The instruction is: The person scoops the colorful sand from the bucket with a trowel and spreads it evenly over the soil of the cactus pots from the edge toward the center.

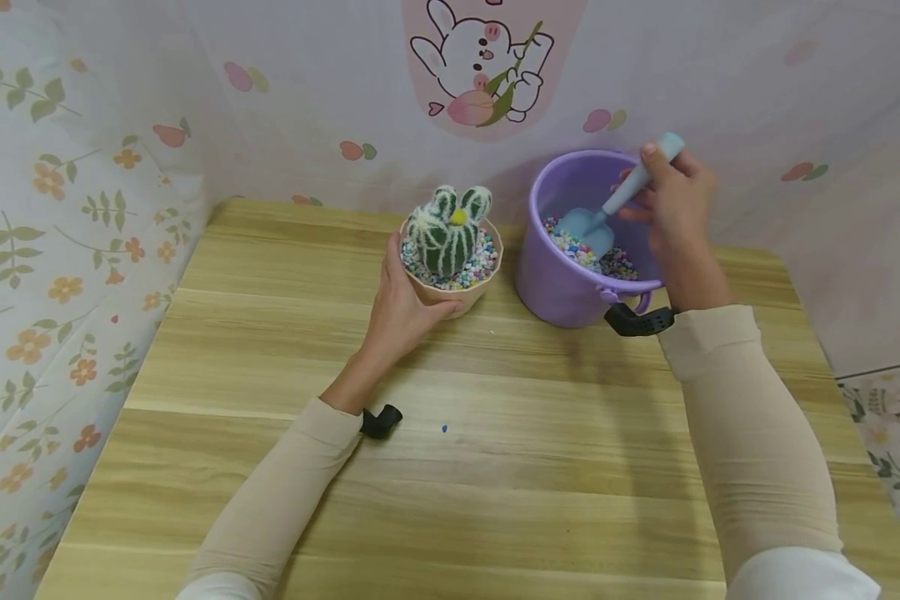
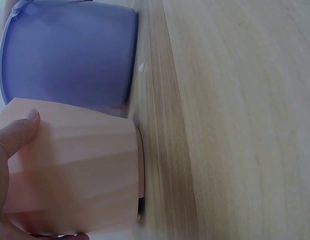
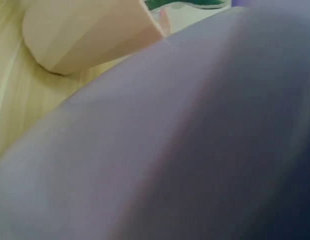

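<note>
My left hand (image 1: 401, 312) grips a peach flowerpot (image 1: 477, 293) from its left side, thumb along the front wall. The pot stands upright on the table and holds a green knitted cactus (image 1: 450, 242) with white fuzz and a yellow tuft, set among multicoloured pebbles. In the left wrist view, the thumb presses on the ridged wall of the pot. To the right, a purple bucket (image 1: 562, 287) contains more coloured pebbles (image 1: 621, 265). My right hand (image 1: 678, 196) holds the handle of a light blue toy shovel (image 1: 588, 227), its blade down among the pebbles. The bucket's wall fills most of the right wrist view.
The wooden table (image 1: 510, 500) ends at a fabric backdrop (image 1: 292, 100) just behind pot and bucket. One small blue pebble (image 1: 444, 428) lies in front of the pot. A small white bit (image 2: 141, 67) lies on the table near the bucket.
</note>
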Motion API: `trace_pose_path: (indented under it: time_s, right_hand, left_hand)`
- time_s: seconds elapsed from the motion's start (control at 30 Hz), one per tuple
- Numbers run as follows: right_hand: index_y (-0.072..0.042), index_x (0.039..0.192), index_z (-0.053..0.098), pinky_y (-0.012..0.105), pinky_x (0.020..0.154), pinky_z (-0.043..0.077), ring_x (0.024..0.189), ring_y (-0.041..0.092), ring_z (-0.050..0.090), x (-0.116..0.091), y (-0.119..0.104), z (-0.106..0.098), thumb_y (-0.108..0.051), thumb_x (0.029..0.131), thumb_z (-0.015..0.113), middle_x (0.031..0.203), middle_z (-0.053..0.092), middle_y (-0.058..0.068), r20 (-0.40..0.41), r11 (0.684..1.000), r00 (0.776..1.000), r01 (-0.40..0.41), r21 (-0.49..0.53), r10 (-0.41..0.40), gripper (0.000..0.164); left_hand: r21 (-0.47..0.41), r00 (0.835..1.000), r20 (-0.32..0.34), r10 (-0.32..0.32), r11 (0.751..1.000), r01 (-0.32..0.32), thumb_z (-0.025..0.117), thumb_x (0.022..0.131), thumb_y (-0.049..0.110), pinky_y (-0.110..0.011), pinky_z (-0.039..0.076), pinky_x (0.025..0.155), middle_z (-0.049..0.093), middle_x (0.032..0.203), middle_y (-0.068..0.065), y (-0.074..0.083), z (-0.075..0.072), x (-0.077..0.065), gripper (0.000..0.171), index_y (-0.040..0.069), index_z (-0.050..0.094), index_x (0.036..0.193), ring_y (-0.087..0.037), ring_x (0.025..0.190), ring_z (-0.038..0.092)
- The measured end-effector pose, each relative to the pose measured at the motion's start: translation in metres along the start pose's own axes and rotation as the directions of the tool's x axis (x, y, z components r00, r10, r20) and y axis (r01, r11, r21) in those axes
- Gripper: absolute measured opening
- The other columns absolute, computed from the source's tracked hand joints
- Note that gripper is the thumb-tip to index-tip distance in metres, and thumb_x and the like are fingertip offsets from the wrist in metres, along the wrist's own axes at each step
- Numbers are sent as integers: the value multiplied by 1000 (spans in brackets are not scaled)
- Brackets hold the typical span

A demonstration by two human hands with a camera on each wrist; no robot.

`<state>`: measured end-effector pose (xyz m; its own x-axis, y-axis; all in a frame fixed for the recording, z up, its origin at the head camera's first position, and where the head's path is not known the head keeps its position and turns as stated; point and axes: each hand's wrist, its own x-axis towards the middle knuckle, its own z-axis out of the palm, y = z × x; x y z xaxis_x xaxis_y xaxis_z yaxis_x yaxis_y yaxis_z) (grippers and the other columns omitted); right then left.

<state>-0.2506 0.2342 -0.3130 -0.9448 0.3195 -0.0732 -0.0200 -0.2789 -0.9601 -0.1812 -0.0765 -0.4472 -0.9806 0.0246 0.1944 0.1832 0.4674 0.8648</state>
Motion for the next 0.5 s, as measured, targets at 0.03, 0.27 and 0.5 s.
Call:
trace_pose_path:
  time_s: [0.03, 0.27, 0.5]
  right_hand:
    - [0, 107, 63, 33, 40, 51, 61, 27, 70, 0, -1, -1, -18, 87, 73, 73, 67, 14, -10, 1000, 1000, -9, 11, 9, 28]
    - [-4, 112, 62, 38, 45, 54, 64, 30, 71, 1, -4, -6, -21, 88, 72, 74, 69, 15, -97, 991, 987, -123, 62, 128, 31]
    - [-6, 116, 63, 41, 49, 55, 67, 31, 72, 1, -6, -5, -22, 85, 74, 74, 68, 15, -151, 980, 970, -182, 83, 193, 36]
  left_hand:
    - [0, 1000, 0, 0, 1000, 0, 90, 66, 36, -48, 31, 113, 21, 157, -13, 0, 0, 0, 127, 15, 2, 155, -28, 142, 29]
    - [-1, 1000, 1, -2, 1000, 2, 90, 67, 36, -48, 31, 112, 20, 157, -14, 1, 0, 0, 127, 15, 2, 155, -28, 142, 28]
    - [-1, 1000, -1, 1, 1000, -1, 90, 67, 36, -49, 31, 112, 21, 157, -14, 1, 0, 0, 127, 16, 2, 155, -29, 142, 29]
